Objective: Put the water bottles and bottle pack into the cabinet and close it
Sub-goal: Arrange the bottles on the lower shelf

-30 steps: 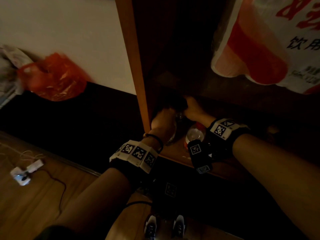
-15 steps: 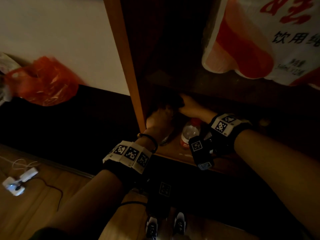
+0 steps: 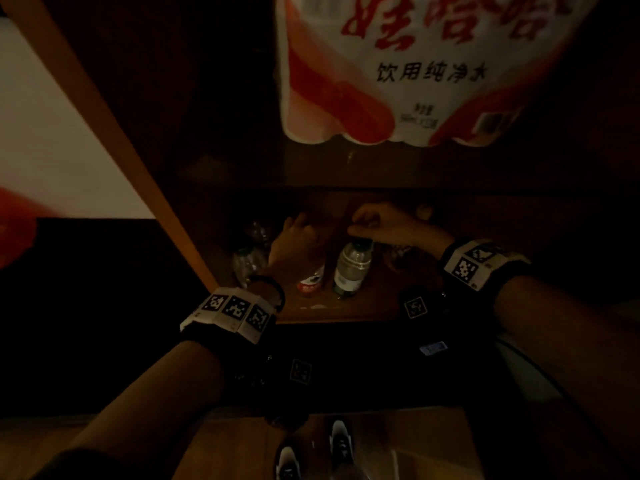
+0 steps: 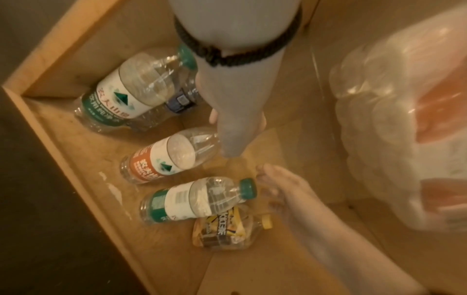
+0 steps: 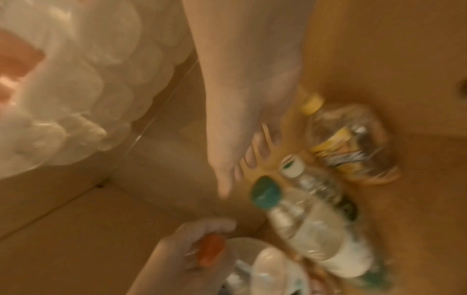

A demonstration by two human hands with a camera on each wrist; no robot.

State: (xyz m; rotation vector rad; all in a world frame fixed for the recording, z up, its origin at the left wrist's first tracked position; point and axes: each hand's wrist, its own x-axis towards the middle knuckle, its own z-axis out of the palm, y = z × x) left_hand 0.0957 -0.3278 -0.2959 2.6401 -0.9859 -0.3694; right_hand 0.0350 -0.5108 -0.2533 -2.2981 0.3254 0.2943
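Note:
On the cabinet's lower shelf [image 3: 346,311] several water bottles stand upright. My left hand [image 3: 299,233] reaches down over the red-label bottle [image 3: 310,283]; in the right wrist view its fingers [image 5: 202,227] curl round the red cap [image 5: 211,250]. Beside it stands a green-cap bottle [image 3: 352,268]. My right hand [image 3: 362,232] hovers at that green cap [image 5: 265,192] with fingers [image 5: 248,157] straight, holding nothing. A larger green-label bottle [image 4: 126,95] stands in the left corner. The wrapped bottle pack [image 3: 415,71] lies on the shelf above.
A yellow-label tea bottle [image 4: 225,229] stands to the right of the green-cap bottle. The cabinet's left side panel [image 3: 114,140] is close to my left wrist. The pack [image 4: 404,123] hangs low over the shelf space. My shoes [image 3: 311,455] are on the wooden floor.
The view has swung right and towards the cabinet, so the pack fills the top. My hands have left the dark left corner and moved apart, one over each bottle.

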